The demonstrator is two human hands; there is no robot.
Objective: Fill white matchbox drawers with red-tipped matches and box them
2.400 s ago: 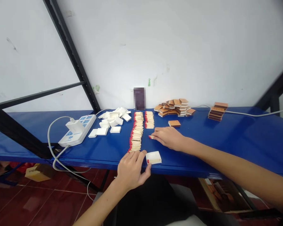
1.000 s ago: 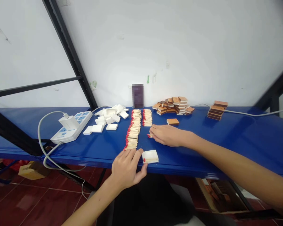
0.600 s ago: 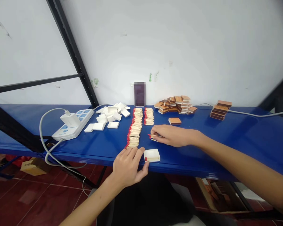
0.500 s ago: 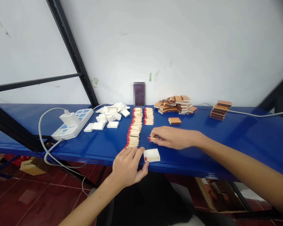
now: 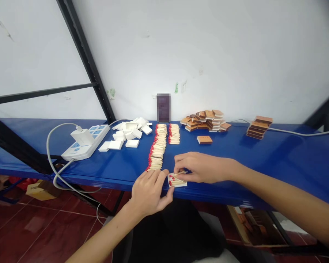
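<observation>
Here's your right hand (image 5: pixel 193 167) over the white tray (image 5: pixel 181 185), thumb and fingers pinched on some matches (image 5: pixel 175 175), red heads pointing left! More sticks (image 5: pixel 178 183) lie inside, along the near wall. Your left hand (image 5: pixel 150 191) sits at the tray's left side, index and thumb by its corners; whether they grip it, I can't tell. Beyond, the long match row (image 5: pixel 157 148) runs beside the short match row (image 5: pixel 174 134).

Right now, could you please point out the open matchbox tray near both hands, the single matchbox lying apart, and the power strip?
Open matchbox tray (image 5: pixel 181 185), head view: front wall.
Single matchbox (image 5: pixel 204 139), head view: orange top.
Power strip (image 5: pixel 97 134), head view: top face with sockets.
</observation>
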